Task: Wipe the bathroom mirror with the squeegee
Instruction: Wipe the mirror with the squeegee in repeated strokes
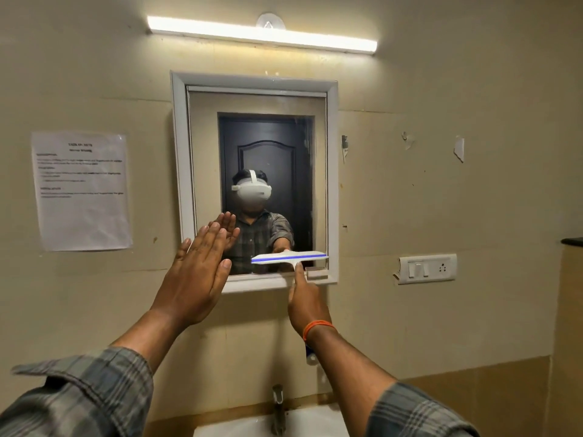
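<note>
Plaid sleeves (94,395) fill the bottom corners, both forearms reaching up toward the wall. Between them, at the lower edge, stands a metal tap (278,408) over the rim of a white basin (315,421).

Left hand (197,279) is raised flat, fingers straight and together, palm toward the lower left corner of the mirror (258,146); it overlaps the white frame there and holds nothing — whether it touches the glass cannot be told. Right hand (307,302), with an orange thread band at the wrist, grips the handle of the squeegee (289,258), index finger stretched up along the stem. The white blade with its blue strip lies nearly level across the lower right part of the glass, its right end at the frame's inner edge, just above the bottom sill.

In the glass shows a person in a plaid shirt wearing a white headset, with a dark panelled door behind.

A lit tube light (262,34) runs along the wall above the mirror. A printed paper sheet (82,190) is stuck to the wall left of the mirror, its text too blurred to read. To the right sits a white switch plate with a socket (427,268), its left end pulled loose from the wall, and higher up a few torn scraps of tape or paper. The wall is cream-coloured, with a darker tan band low on the right.
</note>
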